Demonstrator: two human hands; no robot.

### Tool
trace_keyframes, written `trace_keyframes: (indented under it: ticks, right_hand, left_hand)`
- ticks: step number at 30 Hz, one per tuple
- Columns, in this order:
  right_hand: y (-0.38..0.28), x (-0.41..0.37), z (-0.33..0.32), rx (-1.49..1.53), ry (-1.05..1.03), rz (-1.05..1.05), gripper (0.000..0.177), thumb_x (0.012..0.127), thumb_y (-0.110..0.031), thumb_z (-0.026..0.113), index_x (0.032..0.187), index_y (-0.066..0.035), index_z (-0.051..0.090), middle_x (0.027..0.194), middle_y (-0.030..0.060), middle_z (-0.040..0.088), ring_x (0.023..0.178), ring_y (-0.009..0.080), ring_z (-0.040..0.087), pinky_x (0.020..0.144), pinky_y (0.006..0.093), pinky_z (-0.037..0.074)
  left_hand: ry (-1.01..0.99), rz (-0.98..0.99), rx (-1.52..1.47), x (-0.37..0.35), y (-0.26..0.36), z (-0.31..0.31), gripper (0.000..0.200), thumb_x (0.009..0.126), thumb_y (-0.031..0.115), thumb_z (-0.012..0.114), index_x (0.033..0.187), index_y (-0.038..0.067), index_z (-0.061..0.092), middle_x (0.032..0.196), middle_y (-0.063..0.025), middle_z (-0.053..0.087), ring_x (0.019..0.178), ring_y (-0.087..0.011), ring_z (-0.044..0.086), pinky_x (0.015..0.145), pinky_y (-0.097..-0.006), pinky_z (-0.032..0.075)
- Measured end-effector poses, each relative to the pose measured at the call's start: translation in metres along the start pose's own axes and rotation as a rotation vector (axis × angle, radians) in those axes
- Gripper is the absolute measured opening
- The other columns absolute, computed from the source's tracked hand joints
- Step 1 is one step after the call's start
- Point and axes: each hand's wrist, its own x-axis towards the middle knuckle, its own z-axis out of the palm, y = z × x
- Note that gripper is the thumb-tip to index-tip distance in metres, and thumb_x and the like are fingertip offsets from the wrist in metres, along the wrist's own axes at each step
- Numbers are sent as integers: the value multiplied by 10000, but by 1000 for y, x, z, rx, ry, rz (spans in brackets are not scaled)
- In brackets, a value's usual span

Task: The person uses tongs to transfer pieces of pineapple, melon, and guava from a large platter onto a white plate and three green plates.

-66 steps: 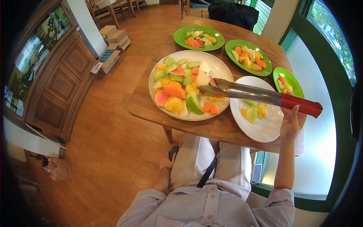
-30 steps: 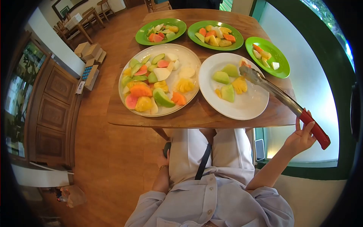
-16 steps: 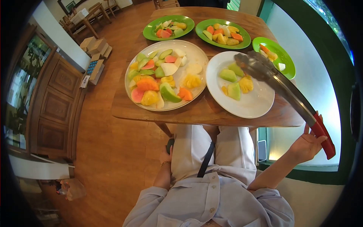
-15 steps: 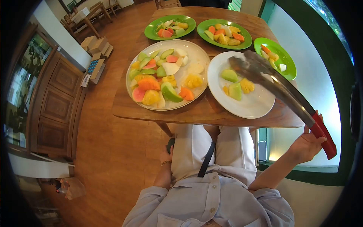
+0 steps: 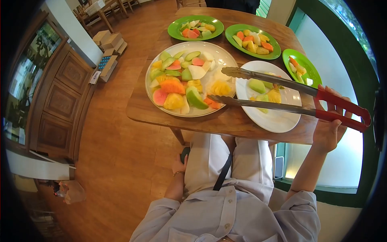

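My right hand (image 5: 331, 125) grips the red handles of long metal tongs (image 5: 278, 105), whose jaws are spread apart. The tongs reach left across the white plate (image 5: 282, 125), and their tips are over the right part of the large cream plate (image 5: 161, 109). Melon pieces (image 5: 256, 85) and pineapple (image 5: 274, 96) lie on the white plate. Many mixed fruit pieces, among them papaya (image 5: 172, 86) and a green slice (image 5: 195, 98), cover the cream plate. Down beside my left thigh, my left hand (image 5: 179, 163) is closed around a dark object (image 5: 185, 154).
Three green plates with cut fruit, at the back left (image 5: 173, 34), back centre (image 5: 274, 54) and right (image 5: 316, 82), stand on the wooden table (image 5: 137, 103). Cardboard boxes (image 5: 111, 42) and a wooden cabinet (image 5: 62, 103) are at the left, with a window frame (image 5: 330, 198) at the right.
My right hand has risen and the tongs have swung left, from the white plate to over the cream plate's edge. Their jaws have opened wide. The view has shifted slightly.
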Motion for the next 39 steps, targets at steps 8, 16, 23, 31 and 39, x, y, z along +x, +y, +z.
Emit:
trace_keyframes:
  ticks: [8, 16, 23, 31, 39]
  right_hand:
    - [9, 17, 5, 31, -11, 20, 476, 787, -236, 493, 1173, -55, 280, 1115, 261, 384, 1055, 401, 377, 855, 502, 340]
    - [1, 31, 0, -14, -138, 58, 509, 781, -275, 492, 1178, -52, 263, 1108, 270, 388, 1045, 403, 387, 830, 479, 372]
    - [13, 34, 10, -73, -192, 0, 530, 751, -212, 551, 1173, -64, 267, 1090, 249, 416, 1022, 372, 424, 806, 467, 401]
    - [33, 49, 26, -65, -148, -14, 385, 776, -90, 490, 1104, -24, 299, 1053, 235, 455, 966, 337, 481, 782, 390, 444]
    - [36, 112, 30, -103, 120, 126, 255, 807, -140, 471, 997, 3, 378, 959, 210, 510, 913, 266, 523, 762, 373, 453]
  left_hand:
    - [-2, 0, -5, 0, -1, -1, 480, 743, 496, 410, 899, 49, 491, 806, -190, 545, 740, -334, 529, 596, -403, 426]
    - [12, 25, 10, 2, -11, 8, 485, 742, 525, 387, 943, 92, 475, 719, -200, 555, 664, -359, 542, 553, -430, 426]
    - [30, 25, -1, -1, -6, 4, 476, 743, 517, 391, 936, 91, 480, 734, -198, 556, 674, -359, 539, 555, -426, 427]
    - [39, 34, -7, -1, -6, 4, 473, 743, 511, 396, 898, 76, 494, 718, -196, 557, 650, -368, 534, 552, -430, 423]
    - [29, 30, 2, -1, -5, 3, 475, 741, 517, 392, 900, 80, 487, 701, -200, 557, 651, -368, 538, 541, -438, 421]
